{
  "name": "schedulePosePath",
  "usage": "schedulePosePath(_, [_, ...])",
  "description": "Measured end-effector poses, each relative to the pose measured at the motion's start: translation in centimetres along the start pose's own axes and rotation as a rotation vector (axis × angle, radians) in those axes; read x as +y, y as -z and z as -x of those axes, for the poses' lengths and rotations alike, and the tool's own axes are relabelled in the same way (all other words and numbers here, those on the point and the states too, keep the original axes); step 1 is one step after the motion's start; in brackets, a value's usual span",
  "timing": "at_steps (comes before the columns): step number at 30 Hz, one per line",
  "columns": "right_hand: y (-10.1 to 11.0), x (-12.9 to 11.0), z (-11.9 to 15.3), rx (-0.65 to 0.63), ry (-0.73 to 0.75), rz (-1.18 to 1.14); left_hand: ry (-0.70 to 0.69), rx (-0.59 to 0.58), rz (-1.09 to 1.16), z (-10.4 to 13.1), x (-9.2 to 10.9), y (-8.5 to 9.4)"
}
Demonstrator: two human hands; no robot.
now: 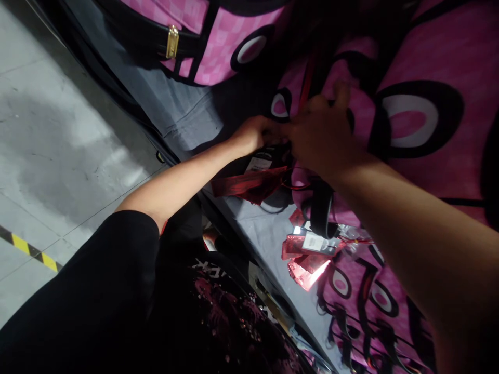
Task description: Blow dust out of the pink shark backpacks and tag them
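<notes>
My left hand point(251, 136) reaches in from the left, its fingers closed in a pinch on something too dark to make out. Beside it my right hand point(323, 132) is bent over a small pink checked bag point(360, 109) with black trim. The fingertips of both hands meet in front of that bag, and what lies between them is hidden in shadow. Just below my left hand hang a white label point(259, 164) and shiny red tags point(249, 186) on a red cord. A black strap point(322, 208) hangs lower down, under my right forearm.
A large pink bag with a gold clasp point(172, 41) stands at the top. Another big pink bag point(421, 119) is at right. Several small pink bags point(360, 301) and more red tags point(310, 265) lie below, on a grey cloth-covered table point(261, 234). Grey floor point(58, 130) stretches left.
</notes>
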State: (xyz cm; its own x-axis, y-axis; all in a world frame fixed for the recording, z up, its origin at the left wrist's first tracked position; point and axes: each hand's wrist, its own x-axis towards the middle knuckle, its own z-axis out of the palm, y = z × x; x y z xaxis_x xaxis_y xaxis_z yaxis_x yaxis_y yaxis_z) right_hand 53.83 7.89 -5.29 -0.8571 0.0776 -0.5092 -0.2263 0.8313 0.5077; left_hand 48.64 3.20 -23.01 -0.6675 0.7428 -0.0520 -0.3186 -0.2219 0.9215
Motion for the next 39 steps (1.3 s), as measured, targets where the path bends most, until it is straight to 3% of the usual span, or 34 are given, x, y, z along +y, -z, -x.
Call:
schedulePosePath(3, [-0.2,0.1,-0.2,0.008,0.017,-0.020,0.015,-0.100,-0.020,0.0,0.1,-0.1])
schedulePosePath(7, [-0.7,0.3,-0.6,0.027,0.056,0.005,0.021,-0.086,-0.018,0.1,0.2,-0.1])
schedulePosePath(12, [-1.0,0.5,-0.6,0.032,0.093,0.067,-0.023,-0.186,-0.100,0.4,0.2,0.1])
schedulePosePath(15, [-1.0,0.5,-0.5,0.069,0.120,0.055,0.007,-0.125,-0.090,0.6,0.2,0.0])
schedulePosePath(19, [-0.8,0.3,-0.7,0.010,0.109,0.081,0.043,-0.013,-0.060,0.5,0.1,-0.1])
schedulePosePath(27, [-0.2,-0.1,-0.8,-0.039,0.093,0.058,-0.010,-0.042,-0.167,0.5,0.8,-0.2])
schedulePosePath(34, [-0.2,0.1,-0.7,-0.043,0.077,0.024,0.001,-0.189,-0.134,1.8,1.3,0.0])
schedulePosePath(39, [0.1,0.1,-0.3,-0.011,0.098,-0.057,-0.040,-0.031,-0.105,1.9,1.4,-0.3])
